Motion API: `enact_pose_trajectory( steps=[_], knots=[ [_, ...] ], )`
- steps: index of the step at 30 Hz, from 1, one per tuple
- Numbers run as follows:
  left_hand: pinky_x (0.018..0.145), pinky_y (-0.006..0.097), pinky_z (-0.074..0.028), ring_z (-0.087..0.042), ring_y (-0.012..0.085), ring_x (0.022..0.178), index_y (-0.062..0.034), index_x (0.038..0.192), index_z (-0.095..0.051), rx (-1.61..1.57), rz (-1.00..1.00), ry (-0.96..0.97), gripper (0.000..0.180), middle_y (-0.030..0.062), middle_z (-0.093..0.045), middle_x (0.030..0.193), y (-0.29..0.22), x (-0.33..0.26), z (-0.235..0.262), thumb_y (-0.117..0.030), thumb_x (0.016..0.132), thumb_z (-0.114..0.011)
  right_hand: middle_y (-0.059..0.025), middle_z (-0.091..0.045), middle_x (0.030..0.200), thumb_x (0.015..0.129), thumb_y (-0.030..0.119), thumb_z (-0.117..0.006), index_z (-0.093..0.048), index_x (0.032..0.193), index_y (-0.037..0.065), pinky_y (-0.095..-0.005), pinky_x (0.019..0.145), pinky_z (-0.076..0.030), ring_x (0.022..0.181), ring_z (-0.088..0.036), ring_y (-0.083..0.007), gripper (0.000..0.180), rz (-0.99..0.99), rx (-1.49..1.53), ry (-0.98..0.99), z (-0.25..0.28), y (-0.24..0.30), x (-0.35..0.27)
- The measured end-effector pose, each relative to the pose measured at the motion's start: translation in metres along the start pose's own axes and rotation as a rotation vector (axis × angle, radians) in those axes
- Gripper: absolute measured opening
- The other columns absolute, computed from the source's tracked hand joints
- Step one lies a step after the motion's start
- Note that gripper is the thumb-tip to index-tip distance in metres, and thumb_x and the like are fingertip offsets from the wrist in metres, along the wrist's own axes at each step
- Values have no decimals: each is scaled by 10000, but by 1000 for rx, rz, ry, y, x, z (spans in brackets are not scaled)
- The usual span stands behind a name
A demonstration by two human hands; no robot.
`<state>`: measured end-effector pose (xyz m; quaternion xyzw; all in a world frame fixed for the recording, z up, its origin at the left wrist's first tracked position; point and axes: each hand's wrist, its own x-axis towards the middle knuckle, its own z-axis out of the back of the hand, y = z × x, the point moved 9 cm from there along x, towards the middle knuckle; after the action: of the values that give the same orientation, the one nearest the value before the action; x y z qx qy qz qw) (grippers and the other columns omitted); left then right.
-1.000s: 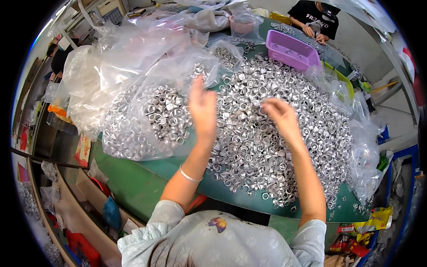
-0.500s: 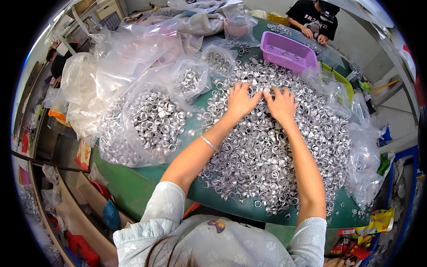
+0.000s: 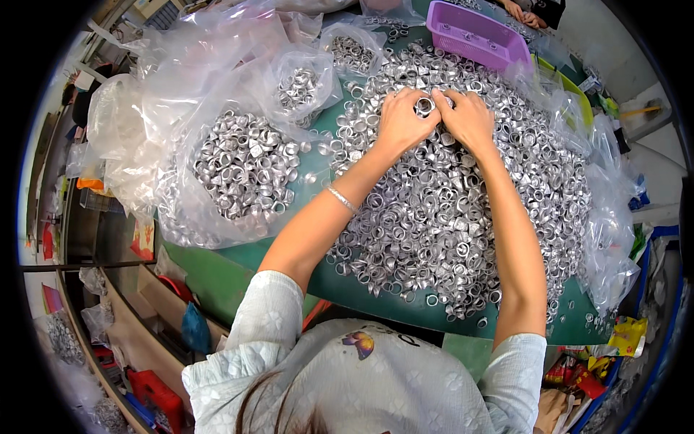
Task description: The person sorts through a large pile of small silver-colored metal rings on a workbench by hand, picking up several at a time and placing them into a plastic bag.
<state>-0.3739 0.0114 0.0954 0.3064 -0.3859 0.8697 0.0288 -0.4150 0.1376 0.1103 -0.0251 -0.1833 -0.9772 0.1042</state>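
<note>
A broad heap of silver metal rings [image 3: 426, 217] covers much of the green table, and both my hands are at its far part. Between the thumb and fingers of my left hand [image 3: 405, 121] a ring [image 3: 424, 107] shows, its round opening facing up. My right hand [image 3: 468, 121] is right beside it, thumb near the left thumb, fingers curled down among the rings. What those fingers hold, if anything, is hidden. To the left, an opened clear plastic bag [image 3: 177, 210] holds more rings [image 3: 246, 163].
Behind the heap stands a purple plastic basket [image 3: 478, 35] with a few rings inside, beside a yellow-green basket [image 3: 571, 87]. Smaller bags of rings [image 3: 298, 88] lie at the back left. Clear plastic [image 3: 607, 217] drapes the right edge. Another person's hands [image 3: 524, 13] are across the table.
My hands have drawn closer together, and their fingers have curled in. A ring now shows in my left hand. The whole view has tilted, so the table sits higher in the picture.
</note>
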Motion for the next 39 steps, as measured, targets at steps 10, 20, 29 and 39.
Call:
enact_pose_trajectory(
  steps=[10,20,29,39],
  knots=[
    [832,382,-398,-545,298,924,-19,876,-607,-260,-28,38,318,116,-577,950,-9,-17,24,-266,686,-669,-200,-514,1176,850,546,-436,-651,1034,145,-546,924,-294,1190,-407,-311,490,218,-30,-209,10,21,-36],
    [876,363,-393,-523,280,958,-31,1024,-509,-365,-129,125,398,106,-562,985,-31,-51,41,-143,676,-667,-161,-576,1075,846,389,-542,-663,920,57,-425,847,-379,1045,-507,-305,361,350,277,-90,12,37,-96],
    [1003,533,-279,-436,391,1072,-55,1039,-567,-166,-451,282,471,108,-522,1024,-68,-96,58,-170,602,-702,-212,-468,1144,791,275,-631,-597,893,22,-493,925,-329,1120,-413,-420,274,644,110,-257,7,45,-164],
    [949,533,-357,-400,450,1110,-54,1005,-582,-108,-488,255,351,94,-510,1006,-86,-134,81,17,665,-628,-200,-412,1226,716,187,-703,-576,1042,53,-481,898,-361,1079,-396,-425,374,644,43,-190,12,44,-198]
  ],
)
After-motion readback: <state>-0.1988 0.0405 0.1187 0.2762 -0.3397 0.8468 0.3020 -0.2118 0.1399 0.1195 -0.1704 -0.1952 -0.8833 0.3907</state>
